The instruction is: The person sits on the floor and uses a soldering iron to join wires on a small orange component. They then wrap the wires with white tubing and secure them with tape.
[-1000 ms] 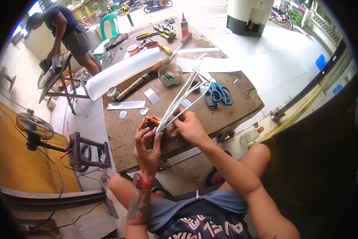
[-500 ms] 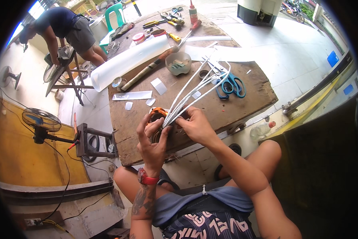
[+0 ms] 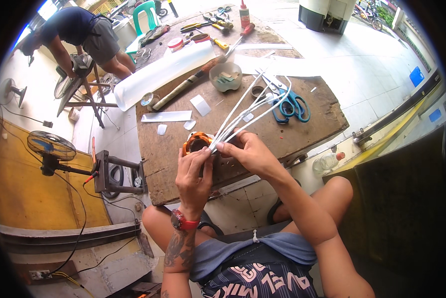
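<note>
Near the front of the wooden table [image 3: 302, 119], my left hand [image 3: 194, 171] is closed on a round motor stator [image 3: 198, 135] with orange-copper windings; its lower part is behind the fingers. A bundle of white sleeved wires [image 3: 233, 122] rises from the stator's right side and fans out toward the far right. The fingers of my right hand [image 3: 248, 151] pinch the base of these wires, close beside my left fingertips. Beyond the wires' loose ends lie blue-handled scissors [image 3: 291, 107], with some wires crossing over the blades.
A bowl with small pieces [image 3: 225, 77], a long wooden-handled tool [image 3: 185, 89] and a white sheet roll [image 3: 163, 72] lie farther back. White cut pieces [image 3: 200, 106] are scattered left. Pliers [image 3: 218, 22] and a red-capped bottle [image 3: 244, 15] sit at the far end. A person [image 3: 79, 39] bends over a stand.
My left fingers have come down from a raised, spread pose and closed around the stator, uncovering its orange top. My right hand and the wires have shifted slightly right.
</note>
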`<action>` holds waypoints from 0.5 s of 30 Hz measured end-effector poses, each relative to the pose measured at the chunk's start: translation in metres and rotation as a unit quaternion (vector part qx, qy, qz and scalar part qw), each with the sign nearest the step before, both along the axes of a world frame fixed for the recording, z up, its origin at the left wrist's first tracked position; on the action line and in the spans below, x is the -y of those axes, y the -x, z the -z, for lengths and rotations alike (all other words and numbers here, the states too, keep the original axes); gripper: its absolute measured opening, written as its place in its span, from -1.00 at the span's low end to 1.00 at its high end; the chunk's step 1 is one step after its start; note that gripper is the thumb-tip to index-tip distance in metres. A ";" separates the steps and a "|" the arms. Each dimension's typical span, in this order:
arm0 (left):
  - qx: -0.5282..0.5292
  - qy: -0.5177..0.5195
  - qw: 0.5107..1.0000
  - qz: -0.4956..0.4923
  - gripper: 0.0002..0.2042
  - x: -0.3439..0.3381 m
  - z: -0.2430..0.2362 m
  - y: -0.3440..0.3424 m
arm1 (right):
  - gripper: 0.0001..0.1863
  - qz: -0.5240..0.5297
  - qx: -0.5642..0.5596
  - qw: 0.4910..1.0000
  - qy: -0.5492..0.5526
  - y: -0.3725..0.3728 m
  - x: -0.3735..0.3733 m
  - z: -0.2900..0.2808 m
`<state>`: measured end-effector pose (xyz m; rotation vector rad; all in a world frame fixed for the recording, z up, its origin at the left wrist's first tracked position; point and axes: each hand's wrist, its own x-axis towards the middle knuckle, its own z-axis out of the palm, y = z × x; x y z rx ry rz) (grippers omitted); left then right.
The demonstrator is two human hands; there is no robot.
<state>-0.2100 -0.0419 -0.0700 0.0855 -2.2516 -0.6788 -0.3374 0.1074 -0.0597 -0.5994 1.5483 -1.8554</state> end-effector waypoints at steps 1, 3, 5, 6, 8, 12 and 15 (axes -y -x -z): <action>0.011 0.003 1.000 -0.009 -0.77 -0.001 -0.001 0.000 | -0.71 -0.001 0.025 0.999 -0.027 0.001 0.001 0.000; 0.035 -0.003 0.999 -0.021 -0.81 -0.005 -0.004 0.001 | -0.66 -0.008 0.060 0.998 0.013 0.003 0.005 0.003; 0.062 -0.023 0.997 -0.030 -0.82 -0.007 -0.010 0.001 | -0.65 -0.006 0.061 0.998 0.013 0.006 0.011 0.006; 0.067 -0.026 0.997 -0.028 -0.84 -0.008 -0.014 0.002 | -0.64 -0.004 0.069 0.998 0.003 0.006 0.013 0.006; 0.069 -0.031 0.997 -0.019 -0.87 -0.006 -0.024 0.006 | -0.66 0.035 0.032 0.999 0.011 0.004 0.013 0.006; 0.204 -0.259 0.942 0.058 -0.83 0.017 -0.052 0.016 | -0.68 0.112 -0.247 0.958 -0.096 -0.015 -0.006 -0.004; 0.296 -0.210 0.930 0.061 -0.78 0.031 -0.066 0.024 | -0.67 0.017 -0.234 0.958 -0.165 -0.040 -0.019 -0.007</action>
